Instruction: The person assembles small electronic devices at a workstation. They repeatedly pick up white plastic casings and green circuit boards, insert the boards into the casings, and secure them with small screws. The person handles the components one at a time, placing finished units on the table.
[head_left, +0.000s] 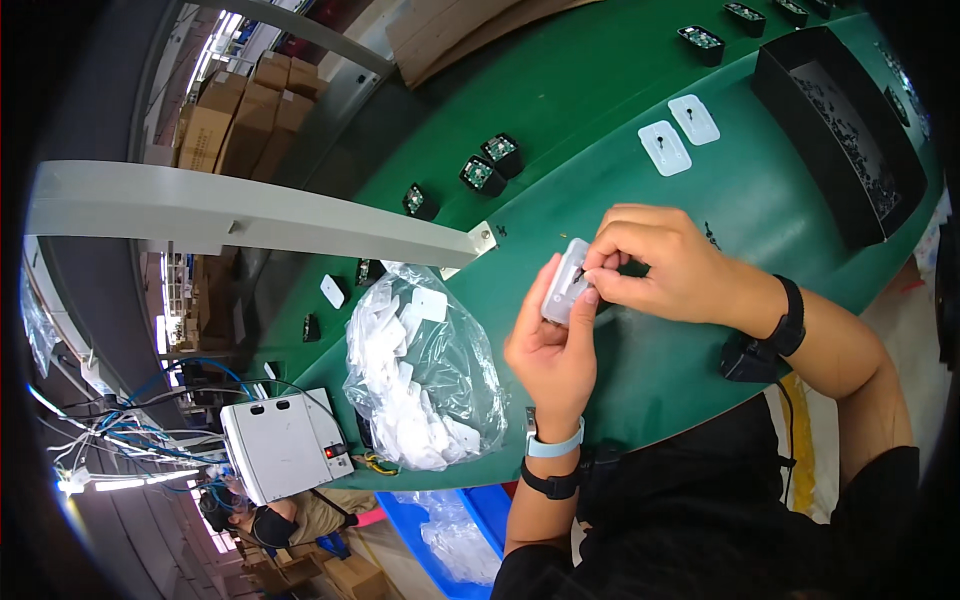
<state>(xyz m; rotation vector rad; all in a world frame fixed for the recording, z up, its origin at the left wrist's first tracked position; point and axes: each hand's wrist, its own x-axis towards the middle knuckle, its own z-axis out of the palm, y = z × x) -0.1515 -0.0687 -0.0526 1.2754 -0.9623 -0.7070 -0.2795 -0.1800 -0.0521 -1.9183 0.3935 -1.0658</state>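
Note:
My left hand (555,365) holds a white translucent plastic cover (566,282) upright between thumb and fingers. Pinched at the cover's inner face, my right hand (655,262) has a small black part (580,276) at its fingertips; its exact shape is mostly hidden. Two more white covers, a nearer one (664,149) and a farther one (694,119), lie flat beyond my right hand, each with a small black piece on it. A few loose black bits (711,236) rest on the table beside my right wrist.
A black tray (845,205) of small black parts stands at the right. To the left are a clear bag (470,375) of white covers, a grey metal post (250,213) and a white box (280,450) with cables. Black housings with circuit boards (483,175) line the far green surface.

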